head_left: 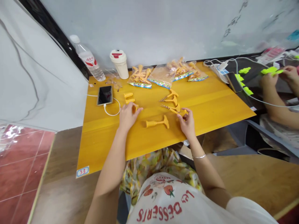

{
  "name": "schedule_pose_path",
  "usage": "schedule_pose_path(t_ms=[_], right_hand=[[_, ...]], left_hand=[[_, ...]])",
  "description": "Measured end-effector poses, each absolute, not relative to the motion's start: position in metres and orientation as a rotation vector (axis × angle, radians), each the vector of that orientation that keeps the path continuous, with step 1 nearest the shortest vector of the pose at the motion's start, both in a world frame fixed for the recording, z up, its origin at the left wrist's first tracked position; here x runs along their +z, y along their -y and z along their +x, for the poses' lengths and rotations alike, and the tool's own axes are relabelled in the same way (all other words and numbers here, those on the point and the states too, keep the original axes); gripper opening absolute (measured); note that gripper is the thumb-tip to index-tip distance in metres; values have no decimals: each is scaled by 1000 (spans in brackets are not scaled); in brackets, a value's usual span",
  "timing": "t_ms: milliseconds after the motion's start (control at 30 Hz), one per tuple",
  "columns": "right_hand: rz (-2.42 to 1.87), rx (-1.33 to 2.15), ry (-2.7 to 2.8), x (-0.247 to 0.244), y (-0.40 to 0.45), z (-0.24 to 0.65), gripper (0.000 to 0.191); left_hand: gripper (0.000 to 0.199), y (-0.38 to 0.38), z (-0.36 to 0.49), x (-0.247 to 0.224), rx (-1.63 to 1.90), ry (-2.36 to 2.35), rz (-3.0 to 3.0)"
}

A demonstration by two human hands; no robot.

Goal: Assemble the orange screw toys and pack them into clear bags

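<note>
My left hand [127, 115] is closed around a short yellow plastic sleeve [135, 108], its fingers partly covering it. Two similar yellow sleeves [128, 95] lie just beyond that hand. On the right, my right hand [187, 123] pinches the handle of a yellow T-handled corkscrew [183, 112], low over the table or touching it; I cannot tell which. Close by, several more T-handled corkscrews [173, 101] lie with their spiral tips pointing left. Between my hands rests a corkscrew with a sleeve over its tip [157, 122].
Clear bags of yellow parts [140, 76] line the back of the yellow table [102, 149]. A water bottle [88, 59], a white cup [120, 63] and a cabled phone [105, 95] stand or lie at left. Another person's hands [269, 79] hold bright green pieces at right.
</note>
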State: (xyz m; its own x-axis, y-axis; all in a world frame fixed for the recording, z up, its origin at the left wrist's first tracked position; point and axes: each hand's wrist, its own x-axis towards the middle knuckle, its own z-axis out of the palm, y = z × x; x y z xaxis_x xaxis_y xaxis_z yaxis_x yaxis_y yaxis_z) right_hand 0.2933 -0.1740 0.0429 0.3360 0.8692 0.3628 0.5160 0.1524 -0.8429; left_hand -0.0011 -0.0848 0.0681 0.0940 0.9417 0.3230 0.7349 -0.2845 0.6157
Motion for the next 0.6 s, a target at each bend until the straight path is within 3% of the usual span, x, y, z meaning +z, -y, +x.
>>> schedule_pose_path(t_ms=[100, 333, 600], right_hand=[[-1562, 571, 1287, 33, 173, 298, 43], [-1709, 359, 1437, 27, 167, 299, 48], [-1610, 201, 1516, 19, 161, 301, 45]], left_hand=[[29, 86, 0, 61, 828, -1688, 2287], [19, 85, -7, 55, 670, -1683, 2431], [27, 94, 7, 66, 913, -1323, 2451]])
